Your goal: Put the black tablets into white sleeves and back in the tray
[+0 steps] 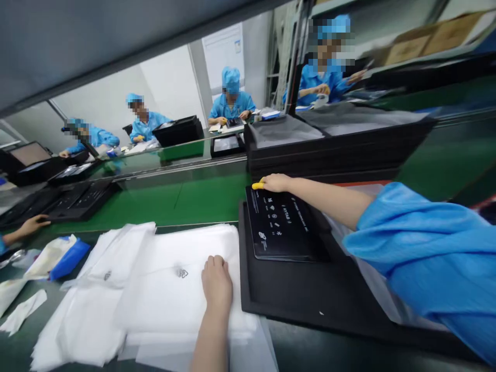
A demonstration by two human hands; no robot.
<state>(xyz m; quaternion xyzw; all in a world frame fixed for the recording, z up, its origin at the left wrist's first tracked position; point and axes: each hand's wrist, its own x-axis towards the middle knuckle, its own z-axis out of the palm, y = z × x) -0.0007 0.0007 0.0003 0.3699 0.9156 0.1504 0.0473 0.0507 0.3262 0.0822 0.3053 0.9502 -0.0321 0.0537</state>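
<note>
My left hand rests on a stack of white foam bags, its fingers curled down onto the top bag. My right hand, in a blue sleeve and with a yellow finger cot, grips the far edge of a black tablet-like device. White print shows on the device's face. It lies tilted on a black tray to the right of the bags.
A green conveyor belt runs behind the bags. A tall stack of black trays stands beyond my right hand. Another person's hand rests by dark devices at the left. Several people in blue coats work across the belt.
</note>
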